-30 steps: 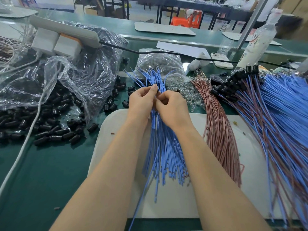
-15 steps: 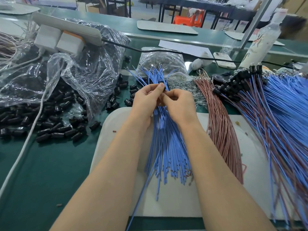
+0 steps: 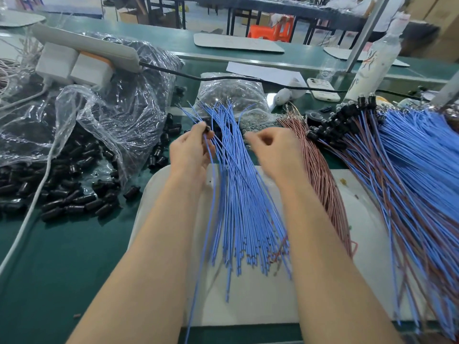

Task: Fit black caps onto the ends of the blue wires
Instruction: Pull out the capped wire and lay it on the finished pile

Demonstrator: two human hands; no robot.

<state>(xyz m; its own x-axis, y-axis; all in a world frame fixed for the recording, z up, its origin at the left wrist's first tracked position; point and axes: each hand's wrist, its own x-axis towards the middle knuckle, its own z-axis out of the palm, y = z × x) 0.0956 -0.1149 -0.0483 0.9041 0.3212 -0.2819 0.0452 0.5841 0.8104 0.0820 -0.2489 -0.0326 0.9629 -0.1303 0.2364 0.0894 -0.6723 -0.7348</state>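
Note:
A fan of loose blue wires (image 3: 244,207) lies on a white board (image 3: 260,301) in front of me. My left hand (image 3: 190,155) pinches a black cap (image 3: 208,130) with one blue wire (image 3: 208,219) running down from it toward the near edge. My right hand (image 3: 274,152) hovers blurred just right of the bundle, fingers curled, nothing seen in it. Loose black caps (image 3: 72,192) are heaped on the green table at the left. Capped blue wires (image 3: 409,175) lie piled at the right.
Reddish-brown wires (image 3: 320,175) lie between the blue bundle and the capped pile. A clear plastic bag (image 3: 104,108) of caps carries a white power strip (image 3: 82,45) and a black cable. A smaller bag (image 3: 233,93), phone (image 3: 323,89) and bottle (image 3: 372,63) stand behind.
My two hands, joined over the wire tops before, have parted. The left one has moved left with a cap and a wire. The right one has swung right, away from the bundle.

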